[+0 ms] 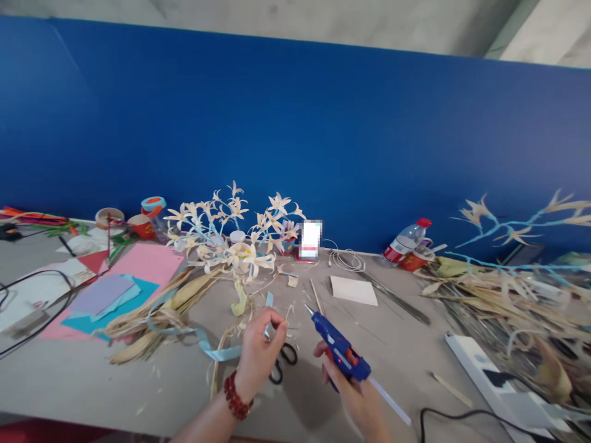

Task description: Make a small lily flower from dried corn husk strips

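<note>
- Fingers (268,317) of the left hand (259,346) curl close to the thumb; whether they pinch anything, I can't tell.
- Right hand (354,394) wraps the glue gun (339,346), at the left hand's three o'clock, its nozzle toward eleven, presumably keeping a hot tip off skin.
- Scissors (282,363) lie beside the left hand, at four.
- Open tabletop (406,347) at two; wall (295,123) stops reach at twelve; power strip (468,357) bounds three.

The left hand (262,347) pinches; the right hand (351,387) grips.
</note>
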Tool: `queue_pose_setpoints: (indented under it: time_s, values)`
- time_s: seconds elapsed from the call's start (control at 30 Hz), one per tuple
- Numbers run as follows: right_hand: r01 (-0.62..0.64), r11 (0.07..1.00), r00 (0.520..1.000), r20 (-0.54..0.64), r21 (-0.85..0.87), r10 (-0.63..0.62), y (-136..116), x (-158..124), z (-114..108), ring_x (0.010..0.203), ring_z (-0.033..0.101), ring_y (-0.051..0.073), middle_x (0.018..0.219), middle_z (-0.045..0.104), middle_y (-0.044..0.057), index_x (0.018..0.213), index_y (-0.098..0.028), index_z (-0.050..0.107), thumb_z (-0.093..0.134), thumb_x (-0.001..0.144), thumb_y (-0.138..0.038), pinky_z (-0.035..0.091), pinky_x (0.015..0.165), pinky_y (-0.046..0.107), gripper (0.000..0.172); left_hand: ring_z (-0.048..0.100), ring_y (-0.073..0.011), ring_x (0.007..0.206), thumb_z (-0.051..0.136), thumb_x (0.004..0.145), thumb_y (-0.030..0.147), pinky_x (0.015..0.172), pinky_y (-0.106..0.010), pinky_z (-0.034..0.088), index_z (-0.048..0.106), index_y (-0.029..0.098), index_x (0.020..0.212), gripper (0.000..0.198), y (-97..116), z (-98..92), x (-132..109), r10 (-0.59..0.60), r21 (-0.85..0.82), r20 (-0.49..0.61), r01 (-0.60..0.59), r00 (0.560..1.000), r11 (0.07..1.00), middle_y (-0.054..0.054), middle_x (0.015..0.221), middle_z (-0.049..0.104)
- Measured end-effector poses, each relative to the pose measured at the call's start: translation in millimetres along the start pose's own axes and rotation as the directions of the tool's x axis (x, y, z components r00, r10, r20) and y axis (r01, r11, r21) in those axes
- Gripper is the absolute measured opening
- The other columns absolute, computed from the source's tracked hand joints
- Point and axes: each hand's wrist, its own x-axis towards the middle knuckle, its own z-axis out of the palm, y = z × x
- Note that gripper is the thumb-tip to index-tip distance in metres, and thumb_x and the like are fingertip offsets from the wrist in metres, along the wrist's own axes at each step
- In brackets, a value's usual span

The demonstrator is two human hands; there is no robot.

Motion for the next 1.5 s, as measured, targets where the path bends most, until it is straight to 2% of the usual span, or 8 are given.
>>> queue_pose_setpoints:
  time_s: [0.1, 0.2, 0.47, 0.77, 0.87, 0.97, 1.2, 1.5]
  values:
    - [0.024, 0.999, 1.000, 0.011, -0.026, -0.024, 2, 0, -2, 0.058, 0.056, 0.018, 0.078, 0.064, 0.005, 0.090, -0.022, 0.067, 0.066, 0.084, -0.041, 0.049, 0.057, 0.030, 0.021, 0.055, -0.0149, 0.068, 0.053, 0.082, 0.015, 0.067, -0.025, 0.042, 0.054, 0.020, 0.067, 0.016, -1, -1.7, -3, 0.013, -0.006, 0.009, -0.013, 1.000, 1.000, 0.002, 0.068, 0.055]
    - [0.077, 0.996, 0.997, 0.026, -0.038, -0.076, 1, 1, 1, 0.059, 0.057, 0.016, 0.087, 0.065, 0.007, 0.093, -0.022, 0.066, 0.064, 0.086, -0.038, 0.050, 0.057, 0.029, 0.018, 0.054, -0.0146, 0.069, 0.053, 0.080, 0.011, 0.066, -0.024, 0.041, 0.052, 0.020, 0.067, 0.016, -1, -5.1, -5, 0.012, -0.030, 0.015, -0.011, 1.000, 0.999, 0.001, 0.069, 0.055]
    - [0.188, 0.980, 0.982, 0.004, -0.057, -0.188, -9, 2, 23, 0.055, 0.057, 0.013, 0.086, 0.065, 0.006, 0.094, -0.020, 0.065, 0.060, 0.089, -0.034, 0.052, 0.054, 0.026, 0.015, 0.053, -0.0141, 0.069, 0.052, 0.079, 0.008, 0.068, -0.024, 0.041, 0.050, 0.019, 0.066, 0.018, -8, -15.7, -6, 0.034, -0.109, -0.002, -0.034, 0.999, 0.993, 0.002, 0.067, 0.052]
    - [0.177, 0.976, 0.984, 0.024, -0.124, -0.175, -10, -6, 36, 0.054, 0.058, 0.014, 0.083, 0.068, 0.006, 0.094, -0.020, 0.067, 0.062, 0.086, -0.033, 0.053, 0.052, 0.024, 0.016, 0.055, -0.0146, 0.070, 0.052, 0.079, 0.008, 0.068, -0.025, 0.042, 0.052, 0.019, 0.067, 0.016, -16, -17.1, -2, 0.007, -0.123, 0.005, -0.006, 1.000, 0.992, 0.002, 0.069, 0.054]
    - [0.170, 0.969, 0.984, -0.021, -0.181, -0.176, -13, -8, 39, 0.051, 0.058, 0.015, 0.077, 0.068, 0.004, 0.092, -0.020, 0.068, 0.063, 0.084, -0.035, 0.053, 0.050, 0.024, 0.017, 0.055, -0.0146, 0.069, 0.053, 0.079, 0.009, 0.069, -0.025, 0.042, 0.053, 0.019, 0.066, 0.016, -14, -17.9, -2, 0.011, -0.127, 0.002, -0.010, 1.000, 0.992, 0.002, 0.068, 0.055]
    - [0.176, 0.951, 0.978, -0.063, -0.254, -0.198, -15, -9, 37, 0.053, 0.061, 0.017, 0.077, 0.070, 0.006, 0.088, -0.020, 0.069, 0.063, 0.083, -0.038, 0.052, 0.048, 0.024, 0.019, 0.054, -0.0142, 0.067, 0.053, 0.080, 0.010, 0.067, -0.025, 0.041, 0.053, 0.020, 0.067, 0.016, -11, -17.8, -2, 0.008, -0.127, 0.008, -0.007, 1.000, 0.992, 0.002, 0.067, 0.055]
    - [0.256, 0.895, 0.967, 0.088, -0.365, -0.241, -13, -8, 20, 0.057, 0.064, 0.017, 0.076, 0.069, 0.005, 0.091, -0.019, 0.064, 0.060, 0.084, -0.028, 0.051, 0.047, 0.022, 0.012, 0.054, -0.0137, 0.066, 0.054, 0.083, 0.017, 0.066, -0.024, 0.041, 0.056, 0.019, 0.069, 0.015, -7, -11.1, -3, -0.073, -0.136, 0.034, 0.077, 0.997, 0.988, 0.002, 0.067, 0.056]
    - [0.306, 0.912, 0.952, 0.071, -0.272, -0.298, -16, -4, 14, 0.055, 0.063, 0.015, 0.072, 0.068, 0.002, 0.089, -0.019, 0.061, 0.057, 0.085, -0.025, 0.051, 0.051, 0.022, 0.008, 0.051, -0.0134, 0.064, 0.060, 0.084, 0.028, 0.062, -0.023, 0.041, 0.060, 0.018, 0.074, 0.014, -14, 6.9, -4, -0.227, -0.280, 0.107, 0.249, 0.968, 0.927, 0.002, 0.066, 0.056]
